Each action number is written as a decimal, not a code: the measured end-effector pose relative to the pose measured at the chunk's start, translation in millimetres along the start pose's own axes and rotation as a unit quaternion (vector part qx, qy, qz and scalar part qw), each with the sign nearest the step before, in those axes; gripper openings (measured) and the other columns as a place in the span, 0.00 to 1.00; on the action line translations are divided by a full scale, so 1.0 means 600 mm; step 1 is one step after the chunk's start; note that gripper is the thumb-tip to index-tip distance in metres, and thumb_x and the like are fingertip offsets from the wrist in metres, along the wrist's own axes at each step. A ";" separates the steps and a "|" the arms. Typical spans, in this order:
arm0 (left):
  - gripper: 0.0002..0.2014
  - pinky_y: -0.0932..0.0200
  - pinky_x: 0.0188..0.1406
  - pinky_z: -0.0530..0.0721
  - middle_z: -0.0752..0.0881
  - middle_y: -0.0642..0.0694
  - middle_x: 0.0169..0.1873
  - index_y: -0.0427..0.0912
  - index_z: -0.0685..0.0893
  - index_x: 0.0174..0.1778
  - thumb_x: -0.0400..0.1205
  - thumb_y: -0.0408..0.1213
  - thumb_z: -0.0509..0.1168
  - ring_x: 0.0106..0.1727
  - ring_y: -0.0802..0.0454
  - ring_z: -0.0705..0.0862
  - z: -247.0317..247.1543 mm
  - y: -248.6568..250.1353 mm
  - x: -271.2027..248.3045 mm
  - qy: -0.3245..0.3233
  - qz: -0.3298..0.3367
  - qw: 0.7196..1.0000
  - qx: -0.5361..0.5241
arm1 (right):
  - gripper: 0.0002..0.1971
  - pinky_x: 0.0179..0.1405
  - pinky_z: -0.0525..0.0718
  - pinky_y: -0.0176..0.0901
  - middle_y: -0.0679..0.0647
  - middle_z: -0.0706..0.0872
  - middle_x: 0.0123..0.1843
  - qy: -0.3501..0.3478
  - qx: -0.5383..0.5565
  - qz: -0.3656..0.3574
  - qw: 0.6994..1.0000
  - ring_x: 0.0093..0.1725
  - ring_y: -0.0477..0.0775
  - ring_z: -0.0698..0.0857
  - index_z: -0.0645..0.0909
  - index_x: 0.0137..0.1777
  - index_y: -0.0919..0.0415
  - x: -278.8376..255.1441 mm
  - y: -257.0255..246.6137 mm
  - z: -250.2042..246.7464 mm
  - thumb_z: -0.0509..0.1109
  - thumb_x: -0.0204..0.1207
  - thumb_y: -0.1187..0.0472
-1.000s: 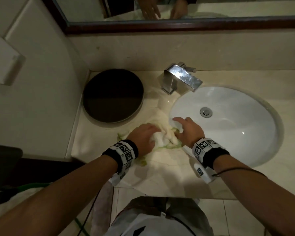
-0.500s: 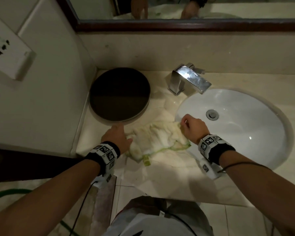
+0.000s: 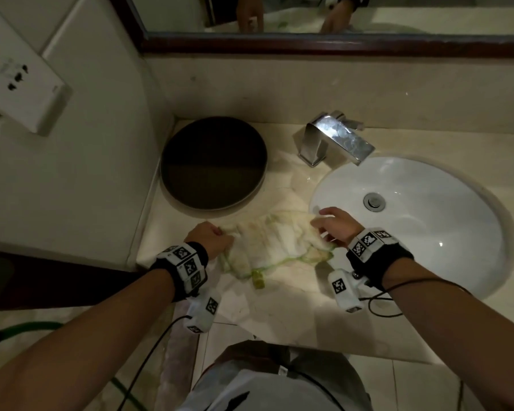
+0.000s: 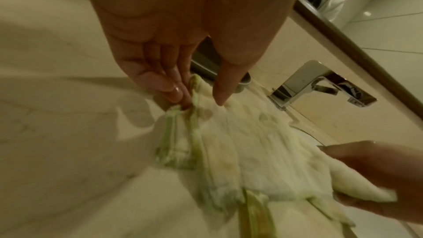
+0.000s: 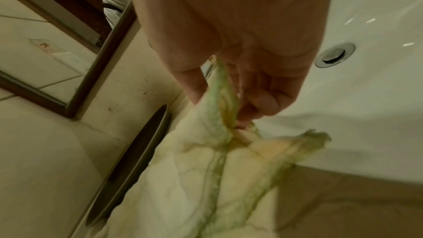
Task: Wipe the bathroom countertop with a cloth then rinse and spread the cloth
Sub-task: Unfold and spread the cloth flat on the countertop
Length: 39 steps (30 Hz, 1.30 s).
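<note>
So the cloth [image 3: 275, 241], off-white with a green hem, lies crumpled on the marble surface [image 3: 279, 307] just left of the sink [image 3: 428, 232], between it and the wall. Its right edge reaches the sink's rim. The left hand [image 3: 211, 237] has the cloth's left corner pinched; the wrist view shows the fingers [image 4: 164, 86] curled together on the hem with the thumb pressing from the other side. The right hand [image 3: 334, 225] is at the sink's rim, fingers [image 5: 263, 100] and thumb closed around a bunched bit of the green edge, lifting it slightly off the surface.

Lighting's pretty dim, and both wrist views are blurry, so I can't tell how much of the cloth is folded under itself. There are yellowish stains on it, hard to make out what exactly.

A dark round tray [image 3: 214, 163] sits behind the cloth, further from the sink. The chrome tap [image 3: 336, 140] stands at the sink's back-left rim. The mirror [image 3: 339, 13] above the sink is cut off at the top, only showing reflected hands. A white wall socket [image 3: 18, 93] is far left of the sink, partly out of frame.
</note>
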<state>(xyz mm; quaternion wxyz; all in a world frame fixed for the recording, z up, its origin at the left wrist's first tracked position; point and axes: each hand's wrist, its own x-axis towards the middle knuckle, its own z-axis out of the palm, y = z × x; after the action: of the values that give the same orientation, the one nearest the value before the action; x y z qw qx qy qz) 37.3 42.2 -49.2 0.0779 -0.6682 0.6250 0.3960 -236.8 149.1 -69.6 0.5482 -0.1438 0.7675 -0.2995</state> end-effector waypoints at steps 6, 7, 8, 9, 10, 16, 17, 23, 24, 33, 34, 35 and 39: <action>0.06 0.50 0.54 0.85 0.86 0.41 0.46 0.45 0.81 0.41 0.76 0.39 0.73 0.48 0.42 0.84 0.010 -0.003 0.004 0.023 0.007 0.979 -0.202 | 0.20 0.39 0.78 0.44 0.57 0.84 0.48 -0.016 0.175 -0.037 0.984 0.44 0.56 0.83 0.83 0.58 0.55 -0.014 0.004 -0.006 0.70 0.69 0.76; 0.06 0.47 0.57 0.86 0.86 0.40 0.47 0.47 0.81 0.41 0.77 0.38 0.73 0.49 0.41 0.85 0.008 -0.002 0.006 0.029 0.005 0.969 -0.245 | 0.21 0.39 0.79 0.44 0.57 0.84 0.48 -0.022 0.179 -0.041 0.983 0.44 0.57 0.83 0.82 0.56 0.55 -0.016 0.005 -0.008 0.68 0.69 0.78; 0.05 0.43 0.57 0.86 0.87 0.39 0.49 0.47 0.80 0.41 0.79 0.38 0.71 0.51 0.39 0.86 0.007 -0.001 0.007 0.035 0.000 0.959 -0.281 | 0.23 0.38 0.79 0.44 0.56 0.84 0.47 -0.022 0.180 -0.048 0.982 0.44 0.57 0.83 0.82 0.56 0.55 -0.019 0.008 -0.010 0.67 0.69 0.80; 0.05 0.40 0.56 0.87 0.87 0.36 0.51 0.46 0.80 0.43 0.80 0.39 0.70 0.51 0.37 0.87 0.007 0.000 0.008 0.041 -0.002 0.951 -0.305 | 0.23 0.37 0.80 0.44 0.56 0.84 0.46 -0.011 0.175 -0.057 0.983 0.42 0.57 0.82 0.81 0.57 0.57 -0.019 0.011 -0.011 0.65 0.69 0.82; 0.04 0.40 0.51 0.88 0.86 0.35 0.53 0.44 0.79 0.46 0.82 0.39 0.67 0.50 0.37 0.87 0.006 0.003 0.007 0.045 -0.006 0.947 -0.317 | 0.23 0.35 0.79 0.44 0.55 0.83 0.43 0.009 0.167 -0.066 0.984 0.40 0.57 0.81 0.79 0.58 0.58 -0.017 0.015 -0.011 0.64 0.69 0.83; 0.22 0.44 0.43 0.89 0.83 0.40 0.51 0.45 0.69 0.61 0.78 0.34 0.73 0.50 0.44 0.85 0.021 0.003 -0.017 -0.085 0.003 0.955 -0.286 | 0.26 0.34 0.88 0.52 0.61 0.81 0.53 -0.020 0.128 0.009 0.991 0.47 0.61 0.82 0.74 0.66 0.44 -0.033 0.031 -0.012 0.71 0.75 0.71; 0.25 0.43 0.44 0.88 0.83 0.40 0.53 0.46 0.68 0.62 0.76 0.29 0.74 0.53 0.42 0.85 0.022 0.000 -0.018 -0.101 0.009 0.956 -0.274 | 0.26 0.36 0.88 0.53 0.61 0.81 0.51 -0.035 0.125 0.010 0.991 0.44 0.59 0.82 0.75 0.66 0.44 -0.036 0.033 -0.013 0.69 0.75 0.73; 0.19 0.55 0.37 0.84 0.83 0.41 0.53 0.44 0.79 0.65 0.81 0.22 0.64 0.46 0.47 0.84 -0.013 0.023 -0.004 -0.027 0.014 0.926 -0.376 | 0.31 0.34 0.85 0.46 0.59 0.81 0.43 0.001 0.180 -0.063 0.982 0.37 0.55 0.79 0.79 0.70 0.51 -0.034 0.025 -0.034 0.63 0.73 0.82; 0.20 0.56 0.39 0.83 0.83 0.42 0.53 0.43 0.79 0.66 0.81 0.22 0.63 0.47 0.47 0.83 -0.016 0.024 0.002 -0.019 0.024 0.926 -0.375 | 0.33 0.33 0.85 0.45 0.58 0.83 0.44 0.001 0.179 -0.075 0.981 0.38 0.54 0.80 0.79 0.71 0.50 -0.032 0.024 -0.038 0.63 0.73 0.82; 0.24 0.52 0.60 0.81 0.85 0.45 0.54 0.46 0.75 0.68 0.77 0.32 0.71 0.55 0.45 0.83 0.016 -0.026 0.003 0.047 0.073 0.984 -0.156 | 0.27 0.22 0.80 0.33 0.55 0.82 0.60 0.016 -0.083 -0.106 0.991 0.37 0.48 0.80 0.80 0.72 0.54 -0.035 0.059 -0.004 0.58 0.77 0.76; 0.25 0.54 0.58 0.81 0.85 0.45 0.52 0.47 0.74 0.69 0.77 0.32 0.71 0.54 0.46 0.83 0.014 -0.022 0.004 0.054 0.074 0.982 -0.163 | 0.25 0.26 0.79 0.32 0.54 0.83 0.58 0.018 -0.076 -0.112 0.991 0.37 0.48 0.81 0.80 0.72 0.53 -0.031 0.058 -0.004 0.61 0.78 0.74; 0.26 0.55 0.55 0.81 0.84 0.47 0.50 0.48 0.72 0.71 0.77 0.32 0.71 0.52 0.46 0.83 0.011 -0.018 0.005 0.058 0.079 0.981 -0.167 | 0.24 0.30 0.78 0.31 0.53 0.84 0.56 0.021 -0.058 -0.118 0.991 0.38 0.46 0.80 0.79 0.72 0.51 -0.026 0.055 -0.005 0.65 0.78 0.71; 0.25 0.51 0.53 0.85 0.84 0.47 0.49 0.57 0.73 0.68 0.78 0.32 0.70 0.50 0.45 0.84 0.003 -0.005 0.004 0.079 0.115 0.978 -0.156 | 0.24 0.33 0.77 0.30 0.50 0.85 0.48 0.045 0.017 -0.128 0.991 0.33 0.44 0.78 0.81 0.69 0.51 -0.007 0.046 -0.005 0.70 0.75 0.72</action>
<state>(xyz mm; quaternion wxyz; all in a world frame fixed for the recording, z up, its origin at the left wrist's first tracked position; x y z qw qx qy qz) 39.1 41.8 -53.1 -0.1231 -0.6249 0.6328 0.4404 -235.2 174.1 -82.7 0.4729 -0.2183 0.7611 -0.3866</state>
